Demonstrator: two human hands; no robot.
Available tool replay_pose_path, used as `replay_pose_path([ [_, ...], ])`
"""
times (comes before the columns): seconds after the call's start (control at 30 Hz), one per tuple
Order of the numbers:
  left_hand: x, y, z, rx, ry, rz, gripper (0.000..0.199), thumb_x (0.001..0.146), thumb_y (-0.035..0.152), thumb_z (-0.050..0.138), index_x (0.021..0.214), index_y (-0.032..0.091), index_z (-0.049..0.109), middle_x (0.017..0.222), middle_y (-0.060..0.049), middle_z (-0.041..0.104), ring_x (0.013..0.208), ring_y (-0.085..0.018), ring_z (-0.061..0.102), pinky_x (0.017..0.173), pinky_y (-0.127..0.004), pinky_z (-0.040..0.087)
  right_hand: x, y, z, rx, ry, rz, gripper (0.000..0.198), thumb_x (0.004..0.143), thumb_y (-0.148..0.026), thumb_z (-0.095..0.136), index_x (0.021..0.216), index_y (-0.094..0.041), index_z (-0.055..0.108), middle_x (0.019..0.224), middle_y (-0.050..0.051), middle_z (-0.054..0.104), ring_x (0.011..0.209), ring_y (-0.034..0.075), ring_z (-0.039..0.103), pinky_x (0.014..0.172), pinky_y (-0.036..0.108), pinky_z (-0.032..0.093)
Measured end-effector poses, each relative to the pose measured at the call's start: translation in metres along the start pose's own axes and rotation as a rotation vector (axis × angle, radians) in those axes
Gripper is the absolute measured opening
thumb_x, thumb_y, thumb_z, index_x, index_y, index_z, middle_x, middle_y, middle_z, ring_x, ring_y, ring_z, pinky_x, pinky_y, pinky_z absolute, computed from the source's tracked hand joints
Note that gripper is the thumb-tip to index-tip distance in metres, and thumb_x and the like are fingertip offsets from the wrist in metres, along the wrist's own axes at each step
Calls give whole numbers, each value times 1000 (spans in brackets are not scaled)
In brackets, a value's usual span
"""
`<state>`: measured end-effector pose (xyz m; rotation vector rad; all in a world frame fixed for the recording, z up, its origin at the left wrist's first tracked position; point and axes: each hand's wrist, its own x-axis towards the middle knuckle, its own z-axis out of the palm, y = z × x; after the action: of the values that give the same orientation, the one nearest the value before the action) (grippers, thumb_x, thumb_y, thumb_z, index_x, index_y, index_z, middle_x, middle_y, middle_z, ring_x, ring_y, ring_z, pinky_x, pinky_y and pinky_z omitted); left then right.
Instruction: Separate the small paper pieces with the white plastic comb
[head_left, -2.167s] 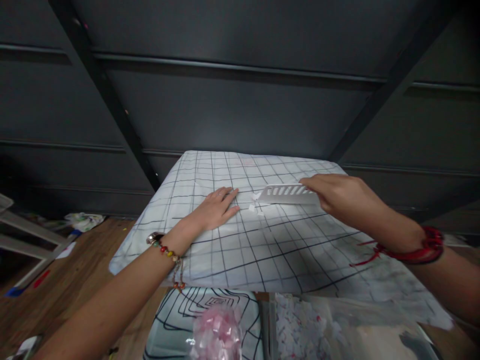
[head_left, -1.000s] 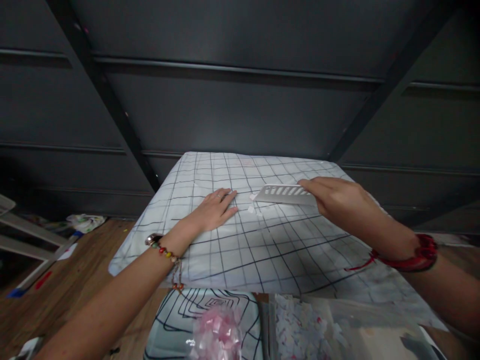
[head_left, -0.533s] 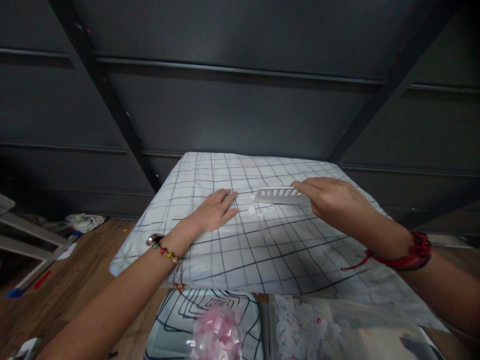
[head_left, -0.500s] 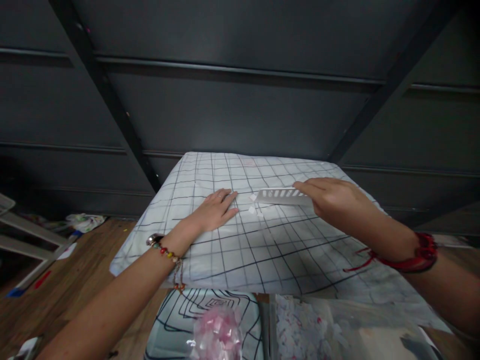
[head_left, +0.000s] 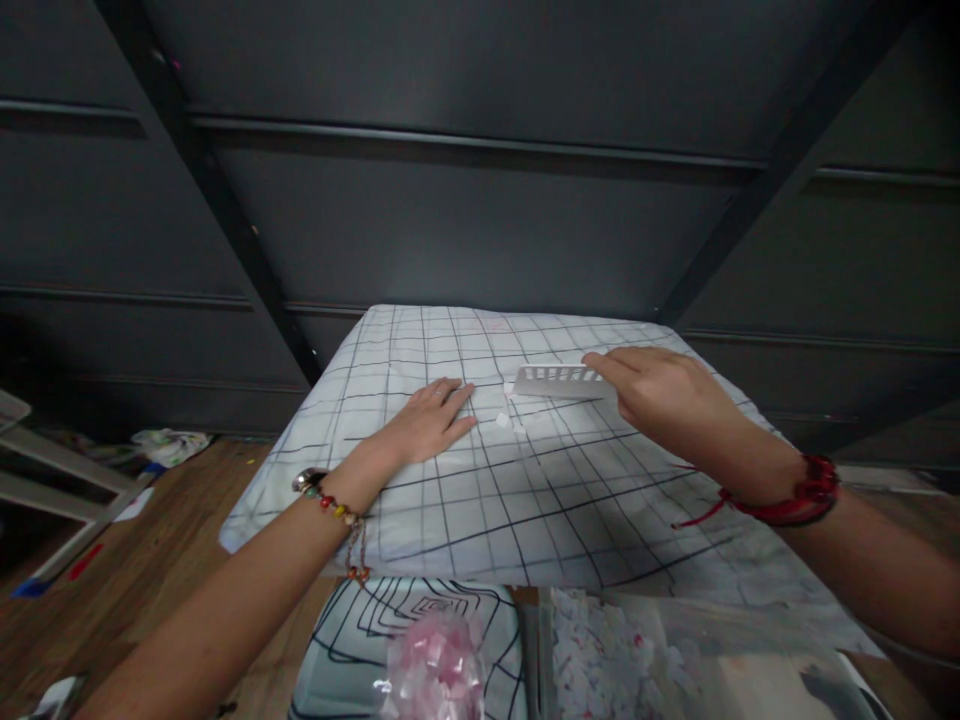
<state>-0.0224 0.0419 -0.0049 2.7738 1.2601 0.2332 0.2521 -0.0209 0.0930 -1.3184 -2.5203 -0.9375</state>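
Observation:
My right hand (head_left: 652,395) is closed around the right end of a white slotted plastic piece (head_left: 559,381), which looks like a shallow basket or tray. A row of slots runs along its upper edge, and the fingers hide its right end. Just off its left end, small white scraps (head_left: 504,419) lie on the checked cloth (head_left: 480,500). My left hand (head_left: 427,418) rests flat on that cloth left of the scraps, palm down, thumb apart from the fingers, holding nothing.
Dark panels (head_left: 465,220) rise behind the cloth-covered surface. Nearer me are a patterned cushion (head_left: 337,650), a clear bag of pink pieces (head_left: 439,665) and a clear container (head_left: 607,655) with pale scraps. A light-coloured frame (head_left: 67,500) stands on the floor at left.
My right hand and the white slotted piece have shifted slightly away from me and left, and the piece is tilted differently. My left hand has stayed in place.

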Motion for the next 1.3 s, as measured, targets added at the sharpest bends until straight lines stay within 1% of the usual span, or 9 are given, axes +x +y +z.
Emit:
replay_pose_path([
  [0.17, 1, 2, -1, 21, 2, 0, 55, 99, 44, 27, 141, 9, 28, 142, -18, 34, 132, -31, 29, 107, -47, 26, -6, 9, 4, -4, -30, 60, 36, 76, -2, 39, 101, -12, 61, 91, 11, 67, 76, 20, 62, 65, 30, 45],
  [0.33, 1, 2, -1, 20, -3, -5, 55, 99, 44, 27, 141, 9, 29, 142, -19, 34, 132, -31, 29, 107, -46, 26, -3, 6, 8, 49, -18, 36, 38, 74, -1, 39, 102, -11, 62, 90, 12, 68, 76, 20, 62, 68, 31, 46],
  [0.47, 1, 2, -2, 19, -5, -4, 55, 99, 44, 28, 141, 9, 29, 141, -19, 35, 132, -32, 29, 107, -47, 26, 3, 2, 9, 58, 6, 45, 38, 72, -1, 39, 101, -12, 62, 89, 11, 68, 76, 20, 62, 68, 30, 47],
  [0.63, -1, 4, -5, 7, -2, -2, 54, 98, 43, 27, 140, 10, 29, 141, -19, 35, 131, -31, 30, 106, -48, 26, 5, 1, 7, 107, 2, 13, 42, 70, 1, 38, 101, -13, 62, 90, 9, 68, 77, 18, 62, 68, 29, 48],
  [0.73, -1, 3, -4, -2, -11, -6, 54, 98, 43, 27, 140, 9, 29, 142, -20, 34, 131, -32, 30, 106, -48, 25, 3, 1, 4, 128, 18, -13, 40, 71, 1, 38, 99, -13, 63, 90, 9, 68, 77, 18, 62, 69, 29, 48],
  [0.83, 0, 1, -2, -5, -8, -4, 55, 98, 44, 26, 141, 11, 28, 142, -19, 34, 130, -32, 30, 106, -47, 26, 5, -1, 2, 97, 40, -11, 38, 74, 0, 37, 100, -12, 63, 90, 11, 68, 77, 19, 62, 70, 31, 48],
  [1.0, 0, -1, -1, -33, 18, 6, 54, 97, 46, 26, 140, 12, 30, 141, -18, 35, 130, -32, 31, 105, -48, 26, 9, -4, 3, 90, 5, -13, 39, 74, 0, 37, 102, -12, 63, 90, 11, 69, 77, 19, 63, 70, 30, 48],
  [1.13, 0, 0, -1, -10, 3, 5, 54, 98, 45, 25, 140, 11, 29, 142, -19, 34, 130, -31, 31, 106, -47, 26, 5, -2, 0, 148, 39, -38, 41, 72, 2, 37, 100, -12, 63, 91, 10, 68, 80, 18, 63, 73, 30, 49],
  [1.3, 1, -1, 0, -24, 13, 12, 56, 97, 46, 27, 140, 10, 30, 141, -19, 35, 129, -33, 32, 105, -48, 26, 4, -5, -1, 126, 91, -51, 40, 74, 1, 38, 105, -11, 62, 90, 10, 69, 81, 19, 63, 74, 31, 49],
])
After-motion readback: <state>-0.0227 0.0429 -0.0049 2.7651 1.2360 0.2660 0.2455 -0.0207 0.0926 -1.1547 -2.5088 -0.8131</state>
